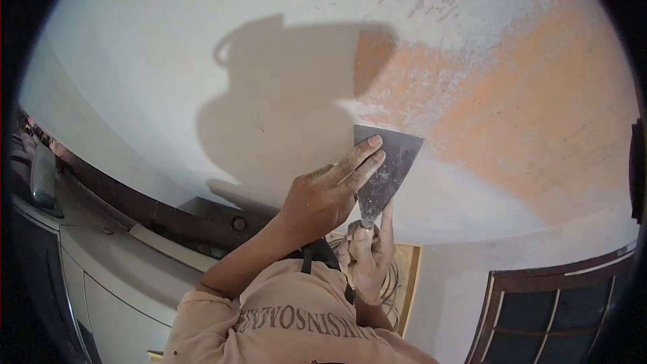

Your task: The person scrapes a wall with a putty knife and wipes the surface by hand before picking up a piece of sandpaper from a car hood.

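Note:
A wide metal scraper [396, 165] has its broad edge at the wall [296, 121], beside the lower left of a worn orange patch [532, 114]. My right hand [369, 259] is closed round the scraper's handle, below the blade. My left hand [327, 195] lies on the blade from the left, two dusty fingers pressed on its face and the other fingers curled; its thumb is hidden. Both hands are coated with pale dust. A dark shadow falls on the wall to the left of the blade.
Beige furniture with a dark ledge [172, 219] runs along the left. A yellow-edged board [412, 290] and coiled cable [391, 286] are behind my right forearm. At the lower right is a dark-framed window or door with panes [526, 310].

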A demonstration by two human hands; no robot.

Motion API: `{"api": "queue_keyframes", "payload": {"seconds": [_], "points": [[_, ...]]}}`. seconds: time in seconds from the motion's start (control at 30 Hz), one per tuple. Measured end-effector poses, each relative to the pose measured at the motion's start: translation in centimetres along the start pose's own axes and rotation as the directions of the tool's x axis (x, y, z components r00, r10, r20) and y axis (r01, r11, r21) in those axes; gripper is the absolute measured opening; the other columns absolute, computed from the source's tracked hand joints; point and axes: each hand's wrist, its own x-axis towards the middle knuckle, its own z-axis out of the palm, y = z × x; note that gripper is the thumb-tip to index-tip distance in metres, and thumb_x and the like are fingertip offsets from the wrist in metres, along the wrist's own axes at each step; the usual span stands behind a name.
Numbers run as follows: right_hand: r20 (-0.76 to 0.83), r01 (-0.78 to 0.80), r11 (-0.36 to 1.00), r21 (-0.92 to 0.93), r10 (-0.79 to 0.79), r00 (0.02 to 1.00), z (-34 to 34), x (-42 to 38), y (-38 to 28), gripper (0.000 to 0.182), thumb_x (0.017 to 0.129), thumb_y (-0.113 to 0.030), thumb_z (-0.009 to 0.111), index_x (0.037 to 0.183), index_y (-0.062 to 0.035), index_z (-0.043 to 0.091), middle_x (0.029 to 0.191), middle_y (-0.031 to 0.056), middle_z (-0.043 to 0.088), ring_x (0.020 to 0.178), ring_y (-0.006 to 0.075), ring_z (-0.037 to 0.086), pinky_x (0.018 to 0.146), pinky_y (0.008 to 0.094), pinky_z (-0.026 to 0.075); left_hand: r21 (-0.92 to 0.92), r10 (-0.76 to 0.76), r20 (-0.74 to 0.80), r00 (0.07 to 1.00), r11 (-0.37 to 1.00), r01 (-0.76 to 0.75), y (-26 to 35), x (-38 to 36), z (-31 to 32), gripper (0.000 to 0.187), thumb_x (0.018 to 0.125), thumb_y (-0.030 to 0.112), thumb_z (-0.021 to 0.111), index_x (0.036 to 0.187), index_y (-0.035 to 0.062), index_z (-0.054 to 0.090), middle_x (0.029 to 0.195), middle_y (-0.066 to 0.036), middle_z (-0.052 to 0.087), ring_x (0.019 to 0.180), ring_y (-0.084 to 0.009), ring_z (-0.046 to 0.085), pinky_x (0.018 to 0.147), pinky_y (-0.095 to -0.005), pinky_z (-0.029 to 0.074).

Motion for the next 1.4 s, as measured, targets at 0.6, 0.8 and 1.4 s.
{"api": "queue_keyframes", "payload": {"seconds": [0.6,0.8,1.4], "points": [[0.007,0.013,1.000,-0.025,-0.013,1.000,0.0,-0.2,-0.9,0.059,0.092,-0.004,0.043,0.142,-0.0014,0.013,0.074,0.0017,0.050,0.051,0.0034,0.042,0.043,0.0182,0.037,-0.105,0.007,-0.005,1.000,0.994,-0.007,-0.1,1.9,-0.6,0.055,0.068,-0.006,0.055,0.121,0.0095,0.053,0.131,-0.004,0.048,0.097,-0.0194,0.061,0.074,-0.0289,0.053],[0.003,0.009,0.999,0.053,-0.009,1.000,0.1,-0.4,-0.5,0.060,0.092,-0.006,0.044,0.142,-0.0026,0.011,0.074,0.0029,0.050,0.050,0.0042,0.043,0.043,0.0180,0.036,-0.087,0.026,0.004,1.000,0.996,-0.025,-0.2,1.6,-0.7,0.052,0.069,-0.006,0.053,0.119,0.0088,0.054,0.131,-0.003,0.048,0.098,-0.0186,0.061,0.074,-0.0283,0.053],[0.024,0.056,0.998,-0.038,-0.055,0.998,-0.7,0.0,0.3,0.058,0.090,-0.002,0.044,0.141,0.0011,0.015,0.070,0.0008,0.050,0.049,0.0025,0.040,0.042,0.0175,0.035,-0.101,-0.035,-0.012,0.999,0.994,0.034,0.3,1.6,-0.2,0.063,0.062,-0.007,0.055,0.122,0.0093,0.051,0.134,-0.004,0.045,0.106,-0.0178,0.058,0.075,-0.0286,0.053]]}}
